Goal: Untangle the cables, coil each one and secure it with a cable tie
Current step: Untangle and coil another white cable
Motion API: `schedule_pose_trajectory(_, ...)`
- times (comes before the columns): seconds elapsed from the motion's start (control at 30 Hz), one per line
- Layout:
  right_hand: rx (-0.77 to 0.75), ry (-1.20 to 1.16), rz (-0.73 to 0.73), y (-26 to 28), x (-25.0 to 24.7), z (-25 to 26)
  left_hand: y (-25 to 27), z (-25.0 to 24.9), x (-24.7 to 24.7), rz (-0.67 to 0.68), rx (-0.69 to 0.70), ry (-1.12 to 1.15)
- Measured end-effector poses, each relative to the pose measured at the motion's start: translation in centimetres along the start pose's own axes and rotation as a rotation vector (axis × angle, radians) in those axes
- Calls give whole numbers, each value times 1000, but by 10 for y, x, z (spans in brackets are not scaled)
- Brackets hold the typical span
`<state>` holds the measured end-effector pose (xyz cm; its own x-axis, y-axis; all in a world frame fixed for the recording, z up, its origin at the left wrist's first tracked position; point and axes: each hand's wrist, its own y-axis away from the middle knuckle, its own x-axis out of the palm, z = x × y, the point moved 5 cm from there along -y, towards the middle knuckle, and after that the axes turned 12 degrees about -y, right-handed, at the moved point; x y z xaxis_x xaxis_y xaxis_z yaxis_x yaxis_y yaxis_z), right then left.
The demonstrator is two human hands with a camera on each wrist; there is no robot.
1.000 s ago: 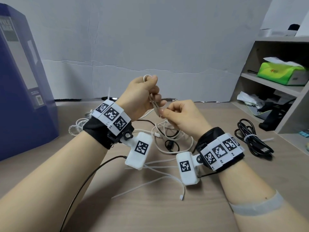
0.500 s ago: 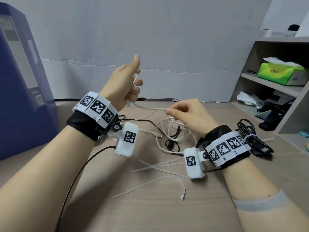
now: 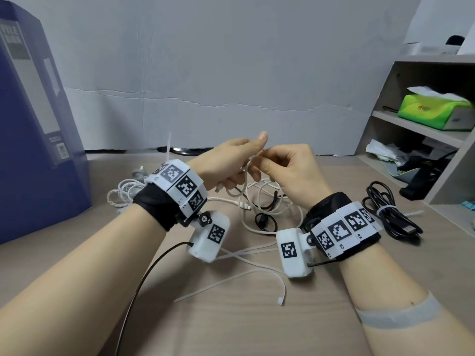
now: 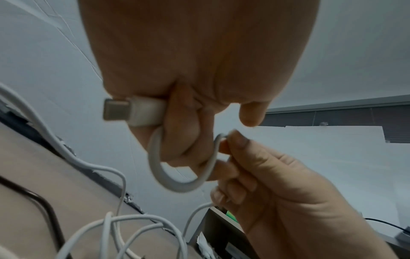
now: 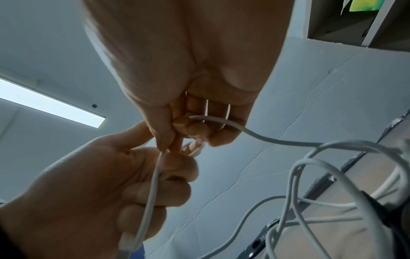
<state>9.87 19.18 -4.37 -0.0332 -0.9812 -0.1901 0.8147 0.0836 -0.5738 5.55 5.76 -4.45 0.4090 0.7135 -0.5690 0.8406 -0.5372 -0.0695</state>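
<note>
Two hands, one white cable | my left hand (image 3: pixel 226 163) grips the white cable (image 4: pixel 159 168) by its plug end, my right hand (image 3: pixel 288 170) pinches its loop, touching the left | three loose cable ties (image 3: pixel 231 283) on the desk (image 3: pixel 231 330) below my wrists | tied black cable (image 3: pixel 390 217) right of my right hand | left hand has dropped back to meet the right.

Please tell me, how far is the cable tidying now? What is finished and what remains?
Done: the black cable lies coiled and tied at the right; a braided white cable sits coiled at the left with a tie standing up near it.
In hand: the left hand grips the plug end of a white cable; the right hand pinches its first loop.
Left: the tangle on the table and the loose cable ties.
</note>
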Motion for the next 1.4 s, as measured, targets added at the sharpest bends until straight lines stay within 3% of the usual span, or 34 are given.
schedule_pose_trajectory(0.23,49,-4,-110,-2,-8,-10,1,-1,-6,-48,63,-50)
schedule_pose_trajectory(0.37,52,26,-138,-2,-11,-9,5,-8,-26,-225,177,-173)
schedule_pose_trajectory(0.47,57,66,-141,-3,-17,-12,9,-10,-44,-369,236,-58)
schedule_pose_trajectory(0.6,61,89,-148,-4,-21,-15,10,1,-65,-488,161,179)
schedule_pose_trajectory(0.7,62,75,-144,-3,-17,-12,8,7,-65,-517,71,218)
schedule_pose_trajectory(0.9,63,61,-108,-2,-10,-11,5,4,-39,-426,5,194)
schedule_pose_trajectory(1.07,99,33,-103,0,-3,-11,7,-11,-13,-298,116,147)
schedule_pose_trajectory(1.3,114,11,-30,0,4,-9,7,-18,-10,-381,122,95)
schedule_pose_trajectory(1.4,125,-16,-10,1,6,-9,9,-19,-8,-359,136,95)
